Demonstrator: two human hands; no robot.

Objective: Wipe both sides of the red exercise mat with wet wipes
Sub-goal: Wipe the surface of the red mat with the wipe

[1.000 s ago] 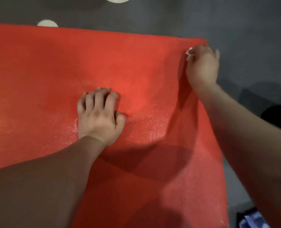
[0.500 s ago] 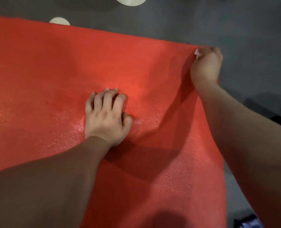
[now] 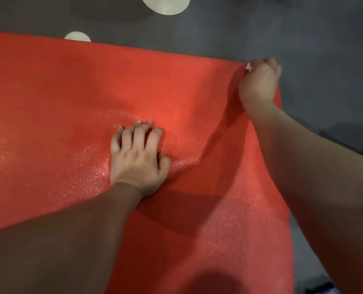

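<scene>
The red exercise mat [image 3: 70, 98] lies spread over a dark grey floor and fills most of the view. My left hand [image 3: 137, 160] rests on the middle of the mat, palm down, with its fingers bent and the tips pressing the surface. At the mat's far right corner, my right hand [image 3: 259, 83] is curled round a white wet wipe [image 3: 248, 66], of which only a small bit shows beside the thumb. The mat glistens with moisture around my left hand.
The dark grey floor [image 3: 303, 28] has pale round spots, a large spot [image 3: 165, 4] at the top and a small spot [image 3: 77, 36] at the mat's far edge. A dark shadow falls on the mat's near edge.
My right hand with the wipe has slid a little farther toward the mat's far right corner. My left hand has stayed pressed on the same spot of the mat.
</scene>
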